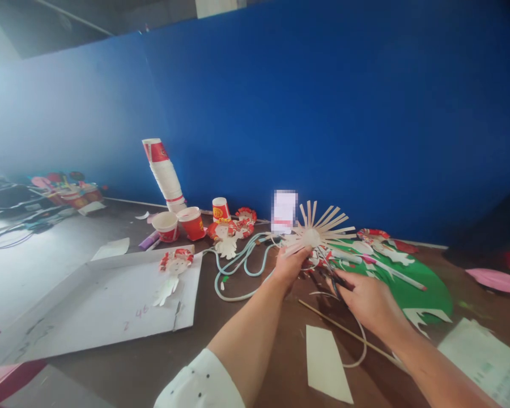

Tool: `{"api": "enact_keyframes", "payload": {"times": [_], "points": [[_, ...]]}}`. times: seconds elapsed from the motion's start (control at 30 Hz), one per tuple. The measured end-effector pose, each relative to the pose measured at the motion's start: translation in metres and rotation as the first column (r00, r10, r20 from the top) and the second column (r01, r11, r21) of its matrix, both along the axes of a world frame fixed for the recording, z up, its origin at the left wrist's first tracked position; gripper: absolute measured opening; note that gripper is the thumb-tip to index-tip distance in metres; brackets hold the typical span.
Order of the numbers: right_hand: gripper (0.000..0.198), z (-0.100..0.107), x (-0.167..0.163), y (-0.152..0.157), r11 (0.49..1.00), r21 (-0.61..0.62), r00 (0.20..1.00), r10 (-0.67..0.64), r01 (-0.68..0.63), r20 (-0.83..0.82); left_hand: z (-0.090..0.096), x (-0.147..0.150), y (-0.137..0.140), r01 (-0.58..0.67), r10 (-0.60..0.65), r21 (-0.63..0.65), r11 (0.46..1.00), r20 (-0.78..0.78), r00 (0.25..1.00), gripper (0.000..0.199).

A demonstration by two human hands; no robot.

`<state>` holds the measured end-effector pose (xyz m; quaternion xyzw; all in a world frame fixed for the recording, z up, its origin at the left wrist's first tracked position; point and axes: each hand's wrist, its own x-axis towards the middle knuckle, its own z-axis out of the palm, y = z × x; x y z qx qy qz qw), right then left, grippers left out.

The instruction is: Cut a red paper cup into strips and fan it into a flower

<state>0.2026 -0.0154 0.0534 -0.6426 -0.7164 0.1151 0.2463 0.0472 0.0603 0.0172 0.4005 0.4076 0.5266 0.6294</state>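
My left hand (289, 265) is closed on a paper cup cut into strips (313, 237), which fan out around its round white base. Just below the cup, my right hand (363, 292) grips a pair of scissors (335, 280) with dark handles. The blades point up toward the strips; whether they touch the paper I cannot tell. A green round sheet (436, 289) lies behind my right hand, with paper cutouts and a white marker with a pink tip (402, 275) on it. Below my hands are a thin stick (323, 319) and a cream paper piece (326, 362).
A leaning stack of paper cups (168, 178) stands left, near red paper cups (192, 224). Pale blue cord (238, 296) loops across the table. On a white board (106, 309) lies a paper figure (176, 263). A blue partition (323, 102) rises behind.
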Motion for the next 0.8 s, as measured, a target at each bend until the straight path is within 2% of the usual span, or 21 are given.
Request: {"api": "enact_keyframes", "payload": {"times": [0.13, 0.33, 0.47, 0.67, 0.8], "points": [[0.032, -0.002, 0.0, 0.001, 0.999, -0.048, 1.0, -0.008, 0.008, -0.004, -0.003, 0.001, 0.004, -0.044, 0.043, 0.042, 0.998, 0.017, 0.999, 0.032], [0.036, -0.007, 0.005, 0.004, 0.995, -0.093, 0.995, -0.03, 0.021, -0.092, -0.003, 0.001, 0.012, -0.082, 0.085, 0.098, 0.992, -0.024, 0.996, 0.026], [0.038, -0.004, 0.004, 0.004, 0.986, -0.159, 0.986, -0.074, 0.05, -0.152, 0.0, 0.002, 0.007, -0.026, 0.028, 0.064, 0.998, -0.036, 0.999, 0.031], [0.035, 0.002, 0.001, 0.005, 0.99, -0.138, 0.96, -0.073, 0.036, -0.27, 0.0, 0.003, 0.0, 0.087, -0.086, 0.043, 0.995, -0.021, 0.996, 0.038], [0.037, 0.004, 0.001, 0.004, 0.99, -0.142, 0.959, -0.057, 0.018, -0.279, -0.001, 0.002, 0.001, 0.1, -0.101, 0.045, 0.994, 0.016, 0.995, 0.037]]}}
